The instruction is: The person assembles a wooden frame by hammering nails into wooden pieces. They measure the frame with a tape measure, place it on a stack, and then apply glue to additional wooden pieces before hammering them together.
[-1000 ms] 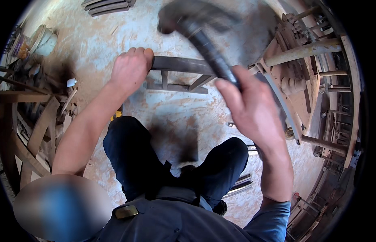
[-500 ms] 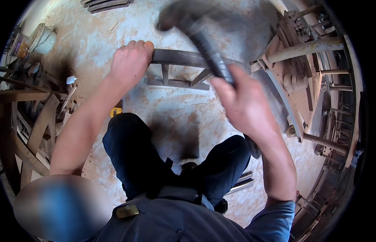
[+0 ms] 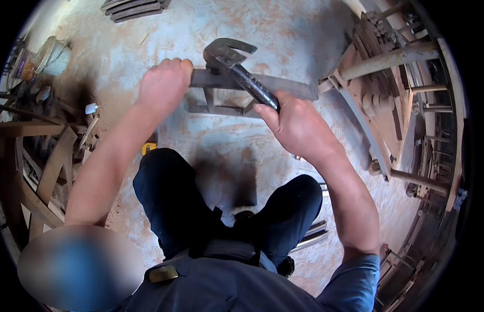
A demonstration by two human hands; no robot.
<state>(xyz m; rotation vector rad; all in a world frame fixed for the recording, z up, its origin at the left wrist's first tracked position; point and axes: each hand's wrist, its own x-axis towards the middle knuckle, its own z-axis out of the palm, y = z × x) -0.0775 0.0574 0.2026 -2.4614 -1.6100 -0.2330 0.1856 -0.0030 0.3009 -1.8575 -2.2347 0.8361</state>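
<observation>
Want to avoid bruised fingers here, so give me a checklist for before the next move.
1. Right grip closed around the hammer handle: ok.
2. Left grip closed over the left end of the dark frame: ok.
3. Left fingers well away from the hammer head: not ok, they look close.
4. Claw pointing away from the left grip: ok.
5. Spot beneath the hammer head: cannot tell, hidden.

**Dark Blue, Chest to Knee**

The short-sleeved shirt [image 3: 231, 283] is dark slate blue, its right sleeve [image 3: 354, 281] a brighter blue. A small rectangular brass-coloured piece [image 3: 163, 274] shows at its left. The trousers [image 3: 166, 195] are navy.
</observation>
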